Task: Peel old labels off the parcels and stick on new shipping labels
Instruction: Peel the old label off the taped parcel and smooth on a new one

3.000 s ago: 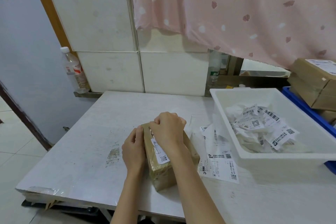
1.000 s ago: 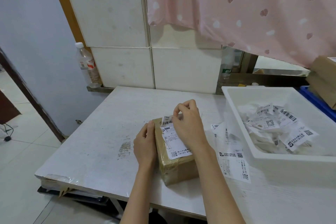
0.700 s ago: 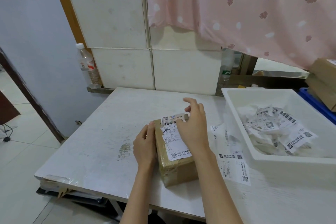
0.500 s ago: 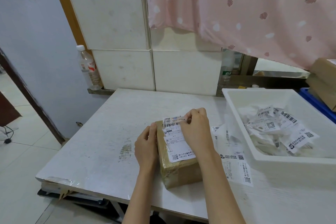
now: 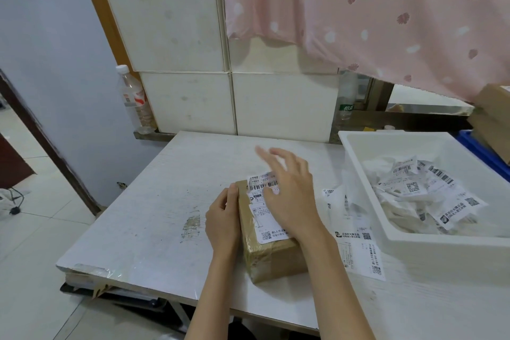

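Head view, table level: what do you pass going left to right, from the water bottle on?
Bottle → left hand → parcel → loose labels → white bin → blue crate

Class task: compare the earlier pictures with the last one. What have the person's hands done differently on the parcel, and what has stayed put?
The right hand, curled at the shipping label's far edge half a second ago, has opened, fingers spread and blurred above it. The left hand still steadies the parcel; the white tub is unmoved.
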Motion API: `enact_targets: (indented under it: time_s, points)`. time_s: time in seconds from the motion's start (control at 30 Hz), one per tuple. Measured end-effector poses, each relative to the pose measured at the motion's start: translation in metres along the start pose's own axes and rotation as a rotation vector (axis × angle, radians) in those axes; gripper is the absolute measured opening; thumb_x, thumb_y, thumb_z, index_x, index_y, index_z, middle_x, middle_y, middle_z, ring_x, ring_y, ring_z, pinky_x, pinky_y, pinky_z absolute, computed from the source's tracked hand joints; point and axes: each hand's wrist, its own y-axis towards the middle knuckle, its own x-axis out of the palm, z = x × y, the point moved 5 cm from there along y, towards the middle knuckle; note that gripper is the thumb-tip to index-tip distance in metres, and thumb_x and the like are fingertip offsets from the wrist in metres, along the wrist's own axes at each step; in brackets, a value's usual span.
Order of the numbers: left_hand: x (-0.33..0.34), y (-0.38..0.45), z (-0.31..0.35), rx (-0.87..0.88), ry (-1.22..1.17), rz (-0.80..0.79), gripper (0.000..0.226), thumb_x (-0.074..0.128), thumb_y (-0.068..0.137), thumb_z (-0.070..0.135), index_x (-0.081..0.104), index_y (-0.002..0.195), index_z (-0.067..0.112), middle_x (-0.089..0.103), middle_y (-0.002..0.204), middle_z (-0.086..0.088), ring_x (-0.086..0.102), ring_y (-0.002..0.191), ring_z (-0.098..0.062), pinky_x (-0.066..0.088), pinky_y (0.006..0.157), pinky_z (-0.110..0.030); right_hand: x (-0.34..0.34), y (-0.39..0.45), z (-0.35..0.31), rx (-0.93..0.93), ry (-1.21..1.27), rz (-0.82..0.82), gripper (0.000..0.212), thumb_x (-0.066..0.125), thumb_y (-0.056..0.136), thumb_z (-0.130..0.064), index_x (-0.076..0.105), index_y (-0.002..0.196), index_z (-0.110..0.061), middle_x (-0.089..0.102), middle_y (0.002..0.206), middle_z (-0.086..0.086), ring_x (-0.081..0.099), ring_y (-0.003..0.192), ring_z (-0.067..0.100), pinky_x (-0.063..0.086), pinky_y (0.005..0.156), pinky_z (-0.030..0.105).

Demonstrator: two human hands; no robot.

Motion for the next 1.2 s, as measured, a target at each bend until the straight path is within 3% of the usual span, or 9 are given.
enact_targets:
  time_s: [0.13,0.3,0.53,0.63,0.77,0.83,0.93,1.03,1.2]
  points:
    - [0.0,-0.003,0.007,-0.001,0.013,-0.033,0.036,0.043,0.102,0.041,0.063,0.073,0.042,0.06,0.063,0.039,0.055,0.073,0.008,0.04,0.067,-0.022,0.01,-0.002,-0.007,-0.093,-0.065,-0.112,0.043,0.047,0.09,-0.007,0.067,0.108,-0.041,0.033,0.15,-0.019,0.003,0.146,0.01,0.011,0.112,0.027]
    - [-0.001,-0.003,0.005,-0.002,0.006,-0.005,0.042,0.042,0.101,0.045,0.067,0.072,0.026,0.067,0.065,0.009,0.059,0.069,-0.012,0.037,0.063,-0.032,0.011,-0.001,-0.005,-0.041,-0.029,-0.1,0.011,0.057,0.094,-0.027,0.062,0.088,-0.034,0.04,0.141,-0.021,0.01,0.144,0.007,0.01,0.102,0.02]
    - [-0.001,0.0,0.001,-0.003,0.001,0.006,0.044,0.044,0.101,0.047,0.067,0.074,0.021,0.068,0.069,0.004,0.061,0.071,-0.016,0.043,0.068,-0.035,0.011,-0.001,-0.003,-0.058,0.021,-0.098,0.013,0.051,0.093,-0.017,0.054,0.087,-0.028,0.043,0.119,-0.018,0.031,0.122,0.004,0.031,0.104,0.032]
    - [-0.001,0.0,0.001,-0.002,0.0,0.004,0.048,0.044,0.101,0.048,0.062,0.067,0.019,0.063,0.06,0.004,0.055,0.063,-0.016,0.037,0.061,-0.033,0.01,0.001,0.001,-0.009,0.107,-0.091,0.015,0.052,0.09,-0.012,0.057,0.086,-0.026,0.044,0.113,-0.019,0.034,0.114,0.004,0.035,0.101,0.034]
    - [-0.001,-0.002,0.002,-0.009,-0.003,-0.003,0.047,0.043,0.1,0.049,0.064,0.069,0.021,0.066,0.063,0.006,0.056,0.064,-0.013,0.037,0.061,-0.032,0.002,0.0,0.002,0.053,0.32,-0.075,0.051,0.046,0.089,-0.001,0.058,0.119,-0.041,0.046,0.123,-0.021,0.037,0.119,0.003,0.036,0.102,0.027]
    - [-0.001,-0.003,0.002,-0.013,-0.013,-0.005,0.046,0.043,0.1,0.049,0.066,0.071,0.021,0.068,0.067,0.004,0.058,0.066,-0.013,0.039,0.063,-0.032,0.003,0.001,0.005,0.063,0.19,-0.1,0.054,0.046,0.091,-0.002,0.054,0.13,-0.039,0.044,0.133,-0.017,0.033,0.126,0.006,0.033,0.106,0.028]
    - [-0.001,-0.003,0.002,-0.008,-0.022,-0.006,0.046,0.044,0.1,0.049,0.064,0.068,0.022,0.066,0.064,0.005,0.056,0.064,-0.012,0.037,0.062,-0.032,0.01,0.002,0.007,0.048,0.009,-0.098,0.031,0.051,0.094,-0.013,0.06,0.116,-0.033,0.044,0.134,-0.014,0.026,0.134,0.011,0.028,0.11,0.032]
    - [-0.001,-0.003,0.003,-0.013,-0.017,0.003,0.045,0.044,0.1,0.048,0.066,0.07,0.023,0.067,0.067,0.005,0.058,0.067,-0.012,0.037,0.062,-0.032,0.008,0.003,0.008,0.055,0.132,-0.043,0.013,0.057,0.091,-0.014,0.057,0.093,-0.027,0.047,0.11,-0.018,0.035,0.116,0.007,0.038,0.101,0.036]
    - [-0.001,-0.004,0.004,-0.022,-0.013,-0.001,0.045,0.043,0.1,0.049,0.064,0.068,0.024,0.066,0.065,0.007,0.057,0.065,-0.011,0.036,0.062,-0.031,0.001,0.0,0.006,0.069,0.3,0.02,0.021,0.054,0.093,-0.009,0.053,0.084,-0.028,0.04,0.101,-0.019,0.041,0.103,-0.004,0.043,0.087,0.024]
